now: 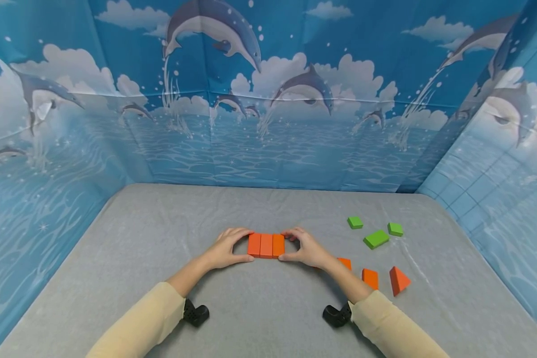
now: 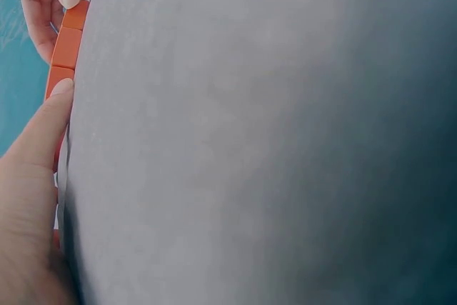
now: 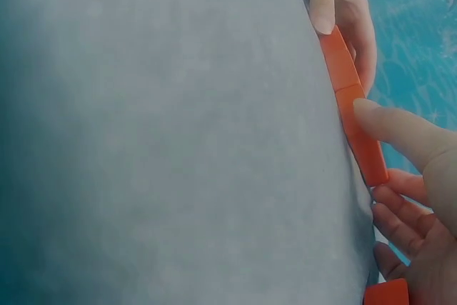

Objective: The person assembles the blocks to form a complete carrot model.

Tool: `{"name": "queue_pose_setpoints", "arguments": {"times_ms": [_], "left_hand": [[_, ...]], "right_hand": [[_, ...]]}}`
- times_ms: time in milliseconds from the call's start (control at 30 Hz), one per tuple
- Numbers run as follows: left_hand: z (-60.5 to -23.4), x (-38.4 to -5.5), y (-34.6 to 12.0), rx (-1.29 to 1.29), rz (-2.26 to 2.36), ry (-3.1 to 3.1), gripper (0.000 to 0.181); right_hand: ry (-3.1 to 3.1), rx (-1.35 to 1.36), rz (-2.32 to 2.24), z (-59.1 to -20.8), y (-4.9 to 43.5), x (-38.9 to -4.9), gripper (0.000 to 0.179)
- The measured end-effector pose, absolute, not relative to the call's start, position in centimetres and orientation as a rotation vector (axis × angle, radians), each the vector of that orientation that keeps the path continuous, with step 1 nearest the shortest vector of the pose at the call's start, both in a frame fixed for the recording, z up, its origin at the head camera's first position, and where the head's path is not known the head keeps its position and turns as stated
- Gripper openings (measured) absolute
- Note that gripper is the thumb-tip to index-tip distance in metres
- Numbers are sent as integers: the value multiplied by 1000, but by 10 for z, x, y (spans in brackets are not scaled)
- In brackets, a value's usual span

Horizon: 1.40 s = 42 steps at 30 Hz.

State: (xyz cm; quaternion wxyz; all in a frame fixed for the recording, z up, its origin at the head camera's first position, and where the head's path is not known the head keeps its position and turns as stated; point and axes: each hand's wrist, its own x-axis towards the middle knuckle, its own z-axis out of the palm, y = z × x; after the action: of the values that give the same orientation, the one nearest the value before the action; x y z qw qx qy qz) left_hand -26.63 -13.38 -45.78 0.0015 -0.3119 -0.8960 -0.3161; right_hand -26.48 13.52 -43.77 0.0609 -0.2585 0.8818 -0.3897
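A dolphin-printed backdrop (image 1: 268, 144) enclosed the back and both visible sides of a grey worktop (image 1: 116, 233). From left to right: the left hand (image 1: 225, 249) extended from a pale sleeve, its thumb and fingers clamped on the near and far edges of the left orange block (image 1: 254, 246). This block formed a straight row with the middle orange block (image 1: 266, 246) and the right orange block (image 1: 278, 246), located near the centre of the worktop; the 3 sat side by side, with only thin seams between them. The right hand (image 1: 310, 251) mirrored the left, its thumb and fingers clamped on the right orange block.

Farther right, 6 loose pieces lay apart from the row: an orange block partly hidden by the right forearm (image 1: 344, 263), a small green block (image 1: 355, 223), a second loose orange block (image 1: 370, 279), a larger green block (image 1: 376, 239), another small green block (image 1: 395, 229) and an orange triangular piece (image 1: 399, 281).

Judged from this layout, the lining-up of 3 blocks was essentially done, with the hands probably squaring the ends. Releasing the row was not yet done, and none of the 6 loose pieces had been joined to it.
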Motion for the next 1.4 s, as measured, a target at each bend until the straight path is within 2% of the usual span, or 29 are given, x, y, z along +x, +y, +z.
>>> {"name": "queue_pose_setpoints", "arguments": {"times_ms": [533, 667, 900, 1033, 1200, 1400], "left_hand": [[-456, -266, -134, -971, -1009, -2824, 68], [-458, -267, -134, -968, -1026, -2818, 66], [-460, -268, -135, -962, -1072, -2802, 46], [-460, -268, -135, -970, -1059, -2799, 45], [-460, -268, -134, -976, -1051, -2791, 46], [-459, -266, -133, -975, -1047, -2787, 46]], "right_hand": [[2655, -831, -1193, -436, 142, -267, 63], [2669, -839, -1301, -429, 157, -266, 54], [2729, -767, -1336, -427, 190, -254, 37], [2777, -793, -1283, -433, 206, -243, 32], [2819, -883, -1259, -441, 219, -233, 30], [2864, -837, -1231, -446, 225, -224, 32]]}}
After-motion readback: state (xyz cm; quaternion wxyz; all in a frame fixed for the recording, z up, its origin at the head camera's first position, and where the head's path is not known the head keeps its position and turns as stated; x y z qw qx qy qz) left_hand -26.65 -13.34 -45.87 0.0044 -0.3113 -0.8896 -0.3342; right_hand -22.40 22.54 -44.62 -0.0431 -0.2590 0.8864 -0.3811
